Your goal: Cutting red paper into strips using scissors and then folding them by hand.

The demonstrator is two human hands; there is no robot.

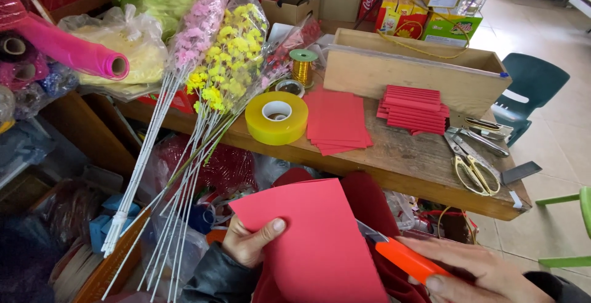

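Here: flat red paper sheet (314, 241), left hand (246, 244) pinching edge, orange knife (409, 260) touching.

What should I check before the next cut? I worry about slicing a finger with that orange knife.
1. Left hand grips the red sheet, thumb on top: ok.
2. Left fingers clear of the blade: ok, they hold the opposite edge.
3. Right hand holds the orange knife firmly: ok.
4. Blade tip meets the sheet's right edge: ok.
5. Firm backing under the sheet: not ok, it is held in the air below the table.
6. Fingers behind the sheet out of the blade's path: cannot tell, hidden.
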